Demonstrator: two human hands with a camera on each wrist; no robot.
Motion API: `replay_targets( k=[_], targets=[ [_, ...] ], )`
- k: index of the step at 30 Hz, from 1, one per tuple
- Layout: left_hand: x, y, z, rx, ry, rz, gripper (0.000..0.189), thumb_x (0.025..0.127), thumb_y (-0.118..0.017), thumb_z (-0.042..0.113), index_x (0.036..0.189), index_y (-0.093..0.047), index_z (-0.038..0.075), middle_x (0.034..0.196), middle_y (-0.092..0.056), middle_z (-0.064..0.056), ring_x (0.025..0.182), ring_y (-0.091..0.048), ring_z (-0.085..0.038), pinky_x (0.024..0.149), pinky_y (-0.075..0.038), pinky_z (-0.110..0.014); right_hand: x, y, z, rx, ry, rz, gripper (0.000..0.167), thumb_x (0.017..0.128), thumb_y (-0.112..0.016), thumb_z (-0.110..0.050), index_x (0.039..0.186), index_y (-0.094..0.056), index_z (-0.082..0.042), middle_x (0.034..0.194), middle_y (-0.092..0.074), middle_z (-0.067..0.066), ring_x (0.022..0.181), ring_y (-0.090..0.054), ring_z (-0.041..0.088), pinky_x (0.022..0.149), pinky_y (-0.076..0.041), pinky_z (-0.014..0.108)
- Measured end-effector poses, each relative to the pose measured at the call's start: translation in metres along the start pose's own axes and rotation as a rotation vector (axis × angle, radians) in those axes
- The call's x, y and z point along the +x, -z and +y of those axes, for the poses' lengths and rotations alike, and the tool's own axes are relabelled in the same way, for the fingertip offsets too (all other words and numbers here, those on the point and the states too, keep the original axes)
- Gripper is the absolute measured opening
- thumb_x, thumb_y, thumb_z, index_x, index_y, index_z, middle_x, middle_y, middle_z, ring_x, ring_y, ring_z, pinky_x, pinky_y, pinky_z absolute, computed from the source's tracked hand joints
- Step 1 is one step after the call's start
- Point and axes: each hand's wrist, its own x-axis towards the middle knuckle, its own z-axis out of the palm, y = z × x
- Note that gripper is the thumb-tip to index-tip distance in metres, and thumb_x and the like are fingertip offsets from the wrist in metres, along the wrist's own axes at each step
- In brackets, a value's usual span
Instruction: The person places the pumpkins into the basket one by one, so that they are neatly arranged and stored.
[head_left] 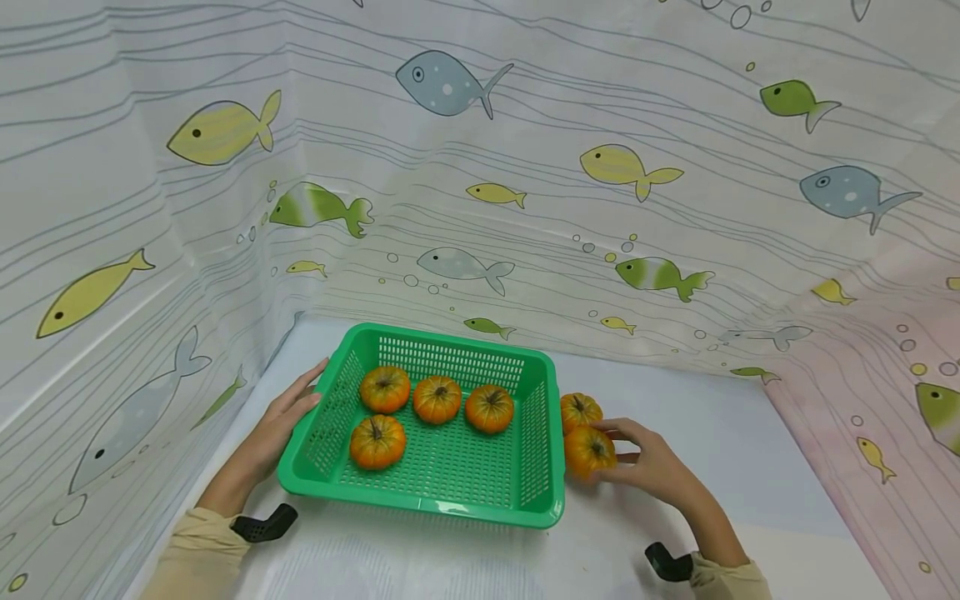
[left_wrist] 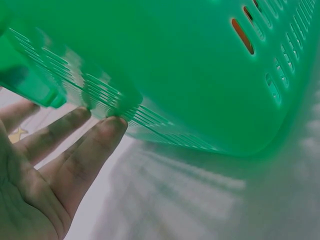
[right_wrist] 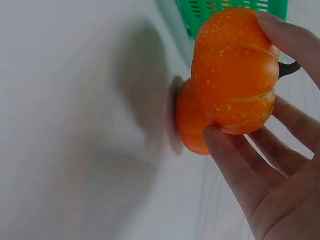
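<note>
Pumpkin count: we count six, four inside the green basket [head_left: 495,515] and two outside, by its right side.
Basket contents: we see a row of three pumpkins [head_left: 437,399] toward the far wall and one nearer pumpkin [head_left: 377,442] just in front of the leftmost.
Basket count: one, rectangular, with slotted walls, a perforated floor and a broad rim.
Hand count: two, one at either side of the basket.
Wrist attachments: we count two black devices [head_left: 266,523], one by each beige sleeve [head_left: 202,550].
Held pumpkin [head_left: 587,450]: orange, smooth and lobed, flecked with small yellow spots; we note paler yellow streaks along its grooves and a dark, bent stem.
Position of held pumpkin: right of the basket, in front of the other outside pumpkin [head_left: 581,404], which it partly hides; we cannot tell whether it touches the white table [head_left: 720,417].
Right hand [head_left: 647,460]: grasping the held pumpkin, thumb and fingers on opposite sides.
Left hand [head_left: 277,425]: fingers extended rather than clenched, their tips against the basket's left side.
Backdrop: we see a pale sheet [head_left: 525,108] with wavy lines and yellow, green and blue-grey fish, pinkish at right.
</note>
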Motion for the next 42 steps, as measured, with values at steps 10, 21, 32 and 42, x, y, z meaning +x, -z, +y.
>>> replay_targets(
  k=[10,21,32,42],
  targets=[
    [0.0,0.003,-0.004,-0.035,-0.04,-0.024,0.056,0.115,-0.032,0.028,0.168,-0.016,0.017,0.141,-0.053,0.009,0.115,-0.065,-0.003,0.087,-0.059,-0.028,0.003,0.02,-0.011,0.0,0.033,0.026,0.071,0.081,-0.09,-0.03,0.143,-0.058,-0.013,0.143,-0.06,0.015,0.128,-0.058,0.041,0.094,-0.06,0.046],
    [0.0,0.003,-0.003,-0.023,-0.03,-0.016,0.057,0.115,-0.032,0.029,0.168,-0.016,0.019,0.143,-0.051,0.006,0.115,-0.064,-0.003,0.087,-0.059,-0.028,0.014,0.03,-0.025,-0.015,0.073,0.023,0.072,0.082,-0.089,-0.029,0.144,-0.057,-0.012,0.144,-0.059,0.013,0.128,-0.057,0.04,0.095,-0.059,0.046],
    [0.0,0.002,-0.001,-0.014,-0.024,-0.01,0.057,0.114,-0.033,0.03,0.168,-0.016,0.019,0.142,-0.051,0.006,0.116,-0.063,-0.001,0.088,-0.057,-0.026,0.027,0.033,-0.044,-0.02,0.135,0.01,0.07,0.081,-0.09,-0.029,0.142,-0.058,-0.017,0.142,-0.062,0.009,0.128,-0.06,0.035,0.095,-0.059,0.041],
    [0.0,0.002,-0.002,-0.02,-0.026,-0.012,0.057,0.115,-0.032,0.029,0.168,-0.016,0.019,0.144,-0.051,0.002,0.116,-0.063,-0.002,0.088,-0.058,-0.026,0.034,0.032,-0.056,-0.012,0.17,-0.005,0.07,0.08,-0.091,-0.027,0.141,-0.059,-0.017,0.141,-0.063,0.008,0.127,-0.06,0.033,0.097,-0.059,0.043]
  ],
)
